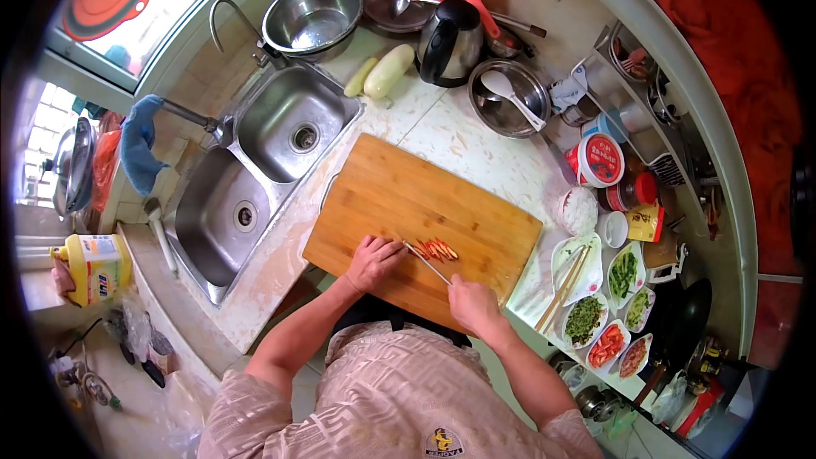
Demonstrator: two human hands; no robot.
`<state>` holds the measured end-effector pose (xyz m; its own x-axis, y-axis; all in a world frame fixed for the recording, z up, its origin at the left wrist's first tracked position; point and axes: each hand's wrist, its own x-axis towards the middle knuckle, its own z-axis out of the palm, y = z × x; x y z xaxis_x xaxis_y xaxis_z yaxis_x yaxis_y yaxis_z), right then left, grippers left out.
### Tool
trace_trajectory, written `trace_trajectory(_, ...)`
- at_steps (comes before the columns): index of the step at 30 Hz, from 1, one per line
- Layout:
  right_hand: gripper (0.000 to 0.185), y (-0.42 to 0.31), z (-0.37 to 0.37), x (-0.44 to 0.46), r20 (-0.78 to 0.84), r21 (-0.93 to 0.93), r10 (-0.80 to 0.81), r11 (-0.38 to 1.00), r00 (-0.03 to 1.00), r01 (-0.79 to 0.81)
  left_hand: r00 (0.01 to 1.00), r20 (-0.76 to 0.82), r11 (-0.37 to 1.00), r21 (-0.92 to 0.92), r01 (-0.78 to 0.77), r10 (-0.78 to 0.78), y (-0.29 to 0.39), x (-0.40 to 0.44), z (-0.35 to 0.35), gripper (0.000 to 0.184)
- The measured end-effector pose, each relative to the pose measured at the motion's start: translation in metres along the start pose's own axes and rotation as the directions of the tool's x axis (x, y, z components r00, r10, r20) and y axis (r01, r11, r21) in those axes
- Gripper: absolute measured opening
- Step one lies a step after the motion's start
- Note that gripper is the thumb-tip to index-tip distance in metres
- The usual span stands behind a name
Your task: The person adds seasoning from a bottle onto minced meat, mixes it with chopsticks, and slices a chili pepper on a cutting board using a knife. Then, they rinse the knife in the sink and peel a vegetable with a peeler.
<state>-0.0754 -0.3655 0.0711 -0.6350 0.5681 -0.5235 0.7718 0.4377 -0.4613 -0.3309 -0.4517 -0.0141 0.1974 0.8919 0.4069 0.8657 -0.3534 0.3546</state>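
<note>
A wooden cutting board (408,195) lies on the counter in front of me. My right hand (474,304) is wrapped round the handle of a knife, whose narrow blade (429,263) slants across the board toward my left hand (375,263). The left fingers are curled and pressed together at the blade's far end; whatever is under them is hidden. Just beyond the blade is a small pile of thin red strips with pale edges (438,249), apparently cut red pepper.
Left of the board is a double sink (285,132). Pale gourds (389,70), a kettle (450,42) and a steel pot (510,98) stand behind. To the right are small dishes of chopped food (585,321), chopsticks (563,289) and a red-lidded tub (599,160).
</note>
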Motion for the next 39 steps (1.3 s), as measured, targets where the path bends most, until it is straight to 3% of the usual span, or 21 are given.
trace_trajectory(3, 0.025, 0.0, -0.006, 0.001, 0.004, 0.001, 0.01, 1.0, 1.0, -0.01, 0.998, -0.02, 0.998, 0.004, 0.067, -0.067, 0.003, -0.002, 0.005, 0.033)
trace_trajectory(6, 0.026, 0.008, 0.004, -0.001, -0.14, 0.088, -0.013, 0.996, 0.99, 0.025, 0.999, 0.004, 0.999, -0.014, 0.041, -0.041, 0.002, -0.004, 0.006, 0.033)
trace_trajectory(9, 0.027, 0.004, 0.004, -0.005, -0.138, 0.074, 0.017, 0.997, 0.99, -0.007, 0.999, 0.015, 0.999, -0.026, 0.041, -0.04, 0.003, -0.008, 0.005, 0.035)
trace_trajectory(12, 0.027, -0.005, -0.005, -0.009, -0.087, -0.048, -0.091, 0.995, 0.992, 0.087, 0.999, -0.047, 0.999, -0.038, 0.02, -0.022, 0.004, -0.004, 0.002, 0.031)
trace_trajectory(18, 0.025, 0.004, -0.008, -0.012, -0.069, -0.09, -0.136, 0.988, 0.988, 0.129, 0.998, -0.059, 0.999, -0.032, 0.031, -0.032, 0.002, -0.009, 0.007, 0.029)
trace_trajectory(24, 0.025, -0.013, -0.003, 0.01, 0.028, 0.017, -0.052, 0.999, 0.998, 0.052, 1.0, -0.018, 1.0, -0.021, 0.014, -0.014, 0.001, -0.012, 0.009, 0.033)
trace_trajectory(27, 0.026, -0.005, 0.001, 0.013, -0.045, 0.05, -0.079, 0.995, 0.996, 0.082, 0.999, -0.02, 0.999, -0.048, 0.024, -0.025, 0.003, -0.009, 0.006, 0.033)
trace_trajectory(30, 0.028, -0.001, -0.006, 0.009, -0.066, 0.093, -0.009, 0.996, 0.998, 0.015, 1.0, 0.008, 0.999, -0.048, 0.003, -0.002, 0.001, -0.011, 0.004, 0.034)
trace_trajectory(33, 0.029, -0.003, -0.01, 0.005, -0.027, 0.072, 0.048, 0.996, 0.998, -0.045, 0.996, -0.044, 0.995, -0.064, 0.075, -0.078, 0.007, -0.01, -0.002, 0.035)
trace_trajectory(36, 0.03, -0.001, 0.003, 0.003, -0.113, 0.101, 0.015, 0.995, 0.993, -0.003, 0.987, -0.062, 0.989, -0.015, 0.149, -0.149, 0.004, -0.011, 0.0, 0.033)
trace_trajectory(39, 0.029, -0.011, 0.0, -0.003, -0.121, 0.094, 0.016, 0.996, 0.993, -0.005, 0.99, -0.007, 0.99, -0.037, 0.138, -0.139, 0.002, -0.013, 0.003, 0.033)
